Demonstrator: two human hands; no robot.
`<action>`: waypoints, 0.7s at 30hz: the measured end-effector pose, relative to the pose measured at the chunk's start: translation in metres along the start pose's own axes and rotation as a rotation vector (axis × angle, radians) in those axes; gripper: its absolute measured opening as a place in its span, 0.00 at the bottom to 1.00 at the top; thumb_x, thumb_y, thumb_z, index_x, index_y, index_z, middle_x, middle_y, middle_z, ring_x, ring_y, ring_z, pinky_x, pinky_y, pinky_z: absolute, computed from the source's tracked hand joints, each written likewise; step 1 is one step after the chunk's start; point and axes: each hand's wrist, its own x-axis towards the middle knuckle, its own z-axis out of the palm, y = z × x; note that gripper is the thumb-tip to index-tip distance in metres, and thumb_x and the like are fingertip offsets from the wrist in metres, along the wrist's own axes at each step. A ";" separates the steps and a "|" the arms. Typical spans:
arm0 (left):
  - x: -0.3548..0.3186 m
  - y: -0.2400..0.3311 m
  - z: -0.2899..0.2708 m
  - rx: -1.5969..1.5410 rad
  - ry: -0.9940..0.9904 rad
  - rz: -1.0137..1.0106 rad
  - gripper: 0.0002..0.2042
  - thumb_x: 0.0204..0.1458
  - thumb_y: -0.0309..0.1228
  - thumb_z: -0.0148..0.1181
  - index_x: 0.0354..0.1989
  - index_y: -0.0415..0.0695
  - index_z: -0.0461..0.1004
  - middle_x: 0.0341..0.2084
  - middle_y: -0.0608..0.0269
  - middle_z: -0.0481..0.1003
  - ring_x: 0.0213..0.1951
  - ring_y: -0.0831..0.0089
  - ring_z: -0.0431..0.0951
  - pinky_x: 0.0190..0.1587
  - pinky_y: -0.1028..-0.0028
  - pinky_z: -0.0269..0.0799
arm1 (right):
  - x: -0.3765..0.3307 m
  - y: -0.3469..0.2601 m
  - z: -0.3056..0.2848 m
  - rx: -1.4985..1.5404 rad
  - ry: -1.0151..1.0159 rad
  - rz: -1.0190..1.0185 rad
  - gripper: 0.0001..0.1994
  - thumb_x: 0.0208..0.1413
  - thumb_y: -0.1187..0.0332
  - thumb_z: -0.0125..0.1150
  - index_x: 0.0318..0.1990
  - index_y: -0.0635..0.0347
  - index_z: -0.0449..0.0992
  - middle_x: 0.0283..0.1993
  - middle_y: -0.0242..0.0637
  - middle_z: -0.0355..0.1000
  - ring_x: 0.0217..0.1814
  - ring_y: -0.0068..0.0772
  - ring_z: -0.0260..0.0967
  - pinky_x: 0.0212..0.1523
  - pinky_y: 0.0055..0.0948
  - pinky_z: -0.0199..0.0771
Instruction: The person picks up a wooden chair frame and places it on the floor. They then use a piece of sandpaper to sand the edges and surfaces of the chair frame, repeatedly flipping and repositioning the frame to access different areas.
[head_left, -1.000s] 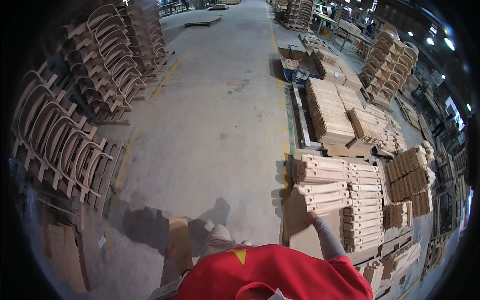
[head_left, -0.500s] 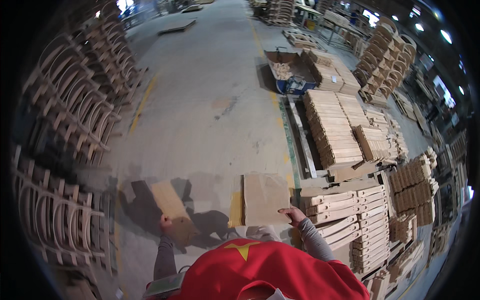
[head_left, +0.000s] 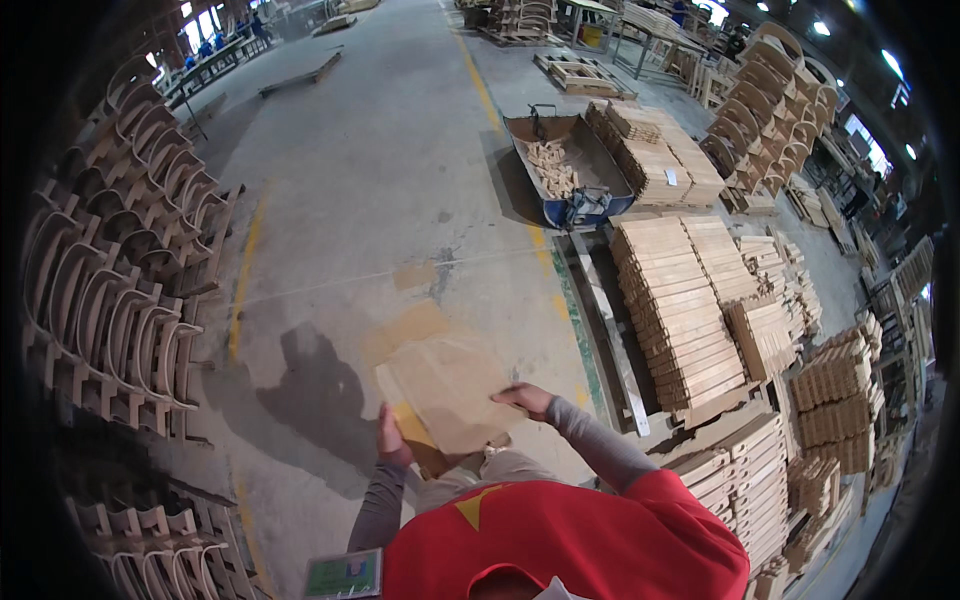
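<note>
Grey concrete aisle (head_left: 345,200) running open ahead between yellow floor lines (head_left: 249,262), edged at left by stacked curved wooden frames (head_left: 110,285) and at right by piled wooden slats (head_left: 670,305). Open-topped, blue-ended bin (head_left: 605,160) beside the right line, loaded with wood offcuts (head_left: 551,170). Cardboard sheet (head_left: 450,385) before the red shirt (head_left: 570,530), overlapping a yellower sheet (head_left: 411,424); right hand (head_left: 526,399) clamped on the cardboard's right edge, left hand (head_left: 393,440) at the left edge, fingers partly hidden, closure impossible to tell.

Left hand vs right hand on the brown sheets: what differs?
Place: the left hand is at the left edge of the brown sheets, the right hand at their right edge.
Pose: the left hand points away from the body, the right hand leftward.
Shared: both come from grey sleeves.
</note>
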 end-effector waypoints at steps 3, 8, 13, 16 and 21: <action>0.051 0.053 0.056 0.062 -0.095 0.059 0.17 0.50 0.29 0.48 0.49 0.43 0.59 0.41 0.62 0.66 0.43 0.69 0.67 0.47 0.71 0.64 | 0.094 -0.085 -0.002 -0.372 0.006 -0.012 0.21 0.45 0.60 0.59 0.42 0.68 0.68 0.41 0.41 0.69 0.42 0.28 0.67 0.41 0.27 0.67; 0.170 0.094 0.055 0.252 0.150 0.100 0.23 0.41 0.20 0.55 0.49 0.42 0.58 0.42 0.60 0.65 0.45 0.66 0.67 0.48 0.68 0.64 | 0.251 -0.168 0.008 -1.000 -0.051 -0.055 0.31 0.43 0.48 0.55 0.46 0.68 0.62 0.42 0.52 0.66 0.46 0.45 0.64 0.44 0.35 0.64; 0.306 0.122 -0.014 0.074 0.299 -0.007 0.23 0.44 0.21 0.52 0.52 0.42 0.57 0.46 0.57 0.64 0.47 0.61 0.65 0.51 0.61 0.60 | 0.428 -0.191 -0.049 -0.434 0.010 0.210 0.32 0.47 0.42 0.48 0.48 0.62 0.61 0.44 0.42 0.65 0.44 0.33 0.65 0.40 0.31 0.68; 0.386 0.143 -0.046 -0.041 0.447 -0.154 0.23 0.44 0.22 0.52 0.51 0.39 0.58 0.45 0.58 0.65 0.47 0.62 0.65 0.51 0.61 0.61 | 0.518 -0.187 -0.160 -0.366 0.315 0.271 0.25 0.45 0.51 0.58 0.43 0.62 0.65 0.32 0.38 0.69 0.30 0.28 0.69 0.25 0.27 0.73; 0.431 0.182 -0.117 -0.145 0.762 -0.219 0.21 0.46 0.26 0.52 0.51 0.39 0.58 0.45 0.58 0.65 0.49 0.61 0.63 0.54 0.59 0.57 | 0.643 -0.182 -0.286 -0.563 0.550 0.309 0.16 0.38 0.72 0.63 0.36 0.69 0.68 0.24 0.40 0.70 0.21 0.27 0.69 0.17 0.24 0.70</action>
